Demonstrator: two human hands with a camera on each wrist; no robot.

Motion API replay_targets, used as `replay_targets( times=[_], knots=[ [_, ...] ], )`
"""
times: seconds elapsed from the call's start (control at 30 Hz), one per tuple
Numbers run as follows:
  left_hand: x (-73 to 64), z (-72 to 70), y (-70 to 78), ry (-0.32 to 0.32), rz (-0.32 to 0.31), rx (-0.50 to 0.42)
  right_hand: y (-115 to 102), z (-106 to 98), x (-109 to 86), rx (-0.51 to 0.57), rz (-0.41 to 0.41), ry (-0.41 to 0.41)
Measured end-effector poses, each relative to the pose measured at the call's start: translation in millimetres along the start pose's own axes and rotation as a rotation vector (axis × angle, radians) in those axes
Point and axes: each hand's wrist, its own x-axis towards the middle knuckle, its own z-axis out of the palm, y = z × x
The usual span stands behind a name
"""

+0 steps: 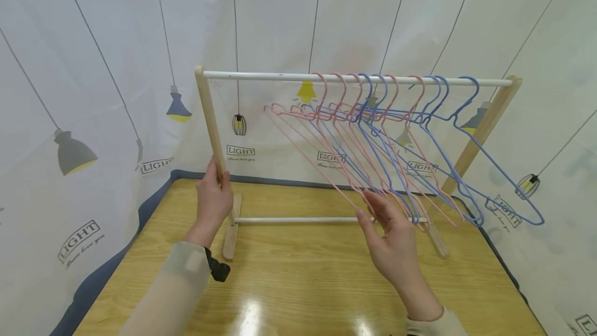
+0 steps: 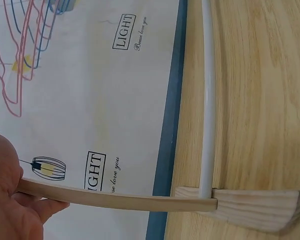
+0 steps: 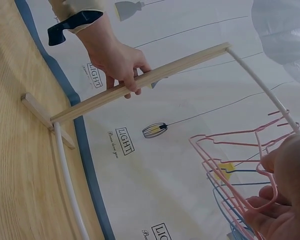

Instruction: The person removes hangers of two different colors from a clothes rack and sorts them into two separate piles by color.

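Note:
A small clothes rack with a white top rail (image 1: 261, 75) and wooden side posts stands on the table. Pink hangers (image 1: 326, 144) and blue hangers (image 1: 494, 162) hang from the rail, bunched over its middle and right. My left hand (image 1: 214, 198) grips the left wooden post (image 1: 210, 118) partway up; the right wrist view shows this left hand (image 3: 117, 62) with its fingers round the post. My right hand (image 1: 392, 237) is at the lower corner of the front pink hanger (image 3: 267, 187), thumb on one side and bent fingers on the other.
The wood-grain table (image 1: 298, 279) spreads under and before the rack. A white lower bar (image 1: 298, 220) joins the wooden feet (image 1: 231, 232). A pale sheet printed with lamps (image 1: 116, 30) hangs behind and at both sides, with a blue border at the table edge.

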Motion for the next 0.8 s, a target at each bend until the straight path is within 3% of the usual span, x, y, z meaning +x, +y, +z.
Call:
replay_targets(
  times=[0.4, 0.63, 0.8],
  knots=[
    [0.9, -0.2, -0.3, -0.023, -0.019, -0.004, 10, 13, 7.8, 0.064, 0.066, 0.006],
    [0.8, 0.5, 1.9, -0.043, -0.044, -0.007, 9, 23, 12.3, 0.226, 0.109, 0.008],
    [0.7, -1.2, 0.0, -0.033, -0.021, -0.015, 9, 25, 12.9, 0.19, 0.09, 0.051]
  ],
)
